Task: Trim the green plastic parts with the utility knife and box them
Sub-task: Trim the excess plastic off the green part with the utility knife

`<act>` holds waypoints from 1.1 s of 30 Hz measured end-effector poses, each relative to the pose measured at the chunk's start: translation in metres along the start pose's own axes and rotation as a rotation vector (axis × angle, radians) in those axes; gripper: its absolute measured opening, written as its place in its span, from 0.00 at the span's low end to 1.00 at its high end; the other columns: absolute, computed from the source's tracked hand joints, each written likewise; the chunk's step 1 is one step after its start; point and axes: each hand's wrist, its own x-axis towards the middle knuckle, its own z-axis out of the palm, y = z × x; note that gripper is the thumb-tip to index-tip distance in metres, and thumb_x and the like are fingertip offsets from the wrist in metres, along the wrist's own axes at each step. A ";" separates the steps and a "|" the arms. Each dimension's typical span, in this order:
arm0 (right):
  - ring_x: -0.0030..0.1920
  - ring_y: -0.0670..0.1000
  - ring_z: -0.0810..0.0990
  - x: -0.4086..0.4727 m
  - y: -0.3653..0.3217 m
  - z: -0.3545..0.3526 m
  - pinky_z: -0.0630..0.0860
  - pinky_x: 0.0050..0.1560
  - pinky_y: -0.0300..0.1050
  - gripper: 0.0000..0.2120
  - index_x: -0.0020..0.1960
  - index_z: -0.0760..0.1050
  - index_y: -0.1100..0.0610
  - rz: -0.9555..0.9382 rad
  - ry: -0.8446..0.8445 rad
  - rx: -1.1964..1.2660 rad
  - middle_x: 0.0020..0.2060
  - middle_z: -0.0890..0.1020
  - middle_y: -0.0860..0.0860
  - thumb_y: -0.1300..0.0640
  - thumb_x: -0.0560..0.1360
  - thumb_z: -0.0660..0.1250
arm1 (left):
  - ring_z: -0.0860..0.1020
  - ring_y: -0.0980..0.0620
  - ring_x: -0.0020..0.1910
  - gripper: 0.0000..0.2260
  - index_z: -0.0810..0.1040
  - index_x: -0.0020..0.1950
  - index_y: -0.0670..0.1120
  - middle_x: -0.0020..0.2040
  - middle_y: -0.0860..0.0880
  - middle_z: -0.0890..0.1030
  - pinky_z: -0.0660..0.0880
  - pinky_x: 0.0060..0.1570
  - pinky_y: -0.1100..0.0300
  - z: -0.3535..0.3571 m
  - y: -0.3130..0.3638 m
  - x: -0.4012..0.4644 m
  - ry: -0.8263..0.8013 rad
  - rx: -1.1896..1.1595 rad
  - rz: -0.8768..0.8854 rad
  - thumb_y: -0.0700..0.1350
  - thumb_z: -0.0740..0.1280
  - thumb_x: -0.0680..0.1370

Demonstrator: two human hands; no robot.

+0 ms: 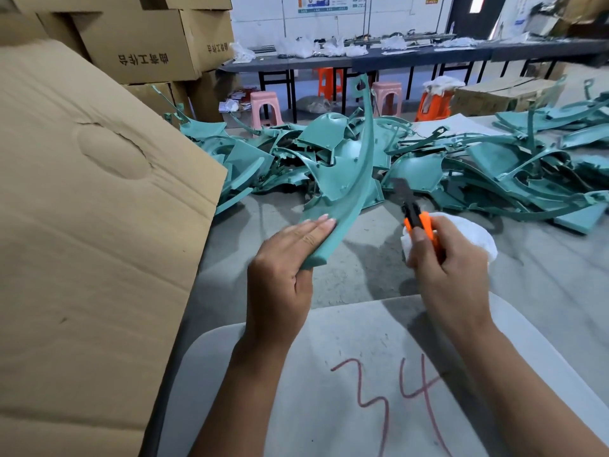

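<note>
1. Head view: left hand [283, 258] raised over the grey table [362, 275], palm side turned right, forearm coming up from the bottom centre.
2. Left fingers [316, 225] straight and laid flat along the outer face of a long curved green plastic strip part [349, 192]; thumb tucked under its lower end, so the part is pinched between thumb and flat fingers.
3. The strip part stands nearly upright, lower end in the hand, upper end with a hooked loop rising above the pile.
4. Right hand [445, 258] just right of the strip, forearm entering from the bottom right, wrist bent inward.
5. Right fingers curled tight round an orange-handled utility knife [418, 222]; thumb lies along the handle's top.
6. Knife blade points up and away, close to the strip's right edge; contact cannot be told, blade blurred.
7. White crumpled cloth [474, 239] lies behind the right hand; whether it is also held cannot be told.
8. Heap of loose green plastic parts [428, 166] spreads across the far table.
9. Large brown cardboard box flap [99, 209] fills the left side, beside the left hand.
10. Red number "34" [389, 397] drawn on a pale board at the near edge.
</note>
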 end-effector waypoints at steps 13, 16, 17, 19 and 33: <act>0.30 0.56 0.71 0.006 0.003 0.007 0.67 0.32 0.44 0.22 0.38 0.72 0.58 0.159 0.024 -0.093 0.29 0.75 0.56 0.44 0.84 0.62 | 0.78 0.50 0.67 0.25 0.80 0.68 0.39 0.65 0.47 0.82 0.77 0.64 0.45 0.001 0.002 -0.001 0.061 -0.028 0.003 0.22 0.61 0.75; 0.31 0.57 0.72 -0.001 -0.003 0.002 0.70 0.35 0.54 0.21 0.39 0.72 0.58 -0.007 0.048 -0.013 0.29 0.74 0.56 0.44 0.85 0.60 | 0.79 0.50 0.66 0.21 0.80 0.67 0.39 0.64 0.46 0.82 0.78 0.63 0.44 0.003 0.000 -0.002 0.033 -0.035 -0.017 0.24 0.63 0.77; 0.30 0.56 0.72 -0.005 -0.007 0.003 0.69 0.33 0.54 0.20 0.40 0.72 0.57 -0.087 -0.001 0.025 0.28 0.74 0.54 0.45 0.85 0.60 | 0.80 0.50 0.65 0.20 0.80 0.67 0.39 0.64 0.46 0.83 0.78 0.63 0.45 0.003 0.000 -0.002 0.030 -0.038 -0.028 0.25 0.63 0.78; 0.28 0.53 0.72 -0.010 -0.015 0.008 0.68 0.29 0.52 0.17 0.41 0.73 0.56 -0.222 -0.117 0.066 0.28 0.74 0.51 0.47 0.84 0.62 | 0.80 0.51 0.64 0.19 0.81 0.66 0.39 0.63 0.47 0.83 0.79 0.62 0.47 0.005 0.002 -0.002 0.029 -0.046 -0.040 0.27 0.63 0.78; 0.34 0.46 0.72 0.005 0.006 -0.002 0.66 0.36 0.40 0.18 0.39 0.71 0.51 0.099 0.174 -0.108 0.30 0.74 0.49 0.46 0.86 0.59 | 0.82 0.57 0.59 0.16 0.80 0.67 0.44 0.61 0.49 0.84 0.82 0.53 0.58 0.013 0.014 -0.004 0.068 -0.134 -0.084 0.32 0.68 0.81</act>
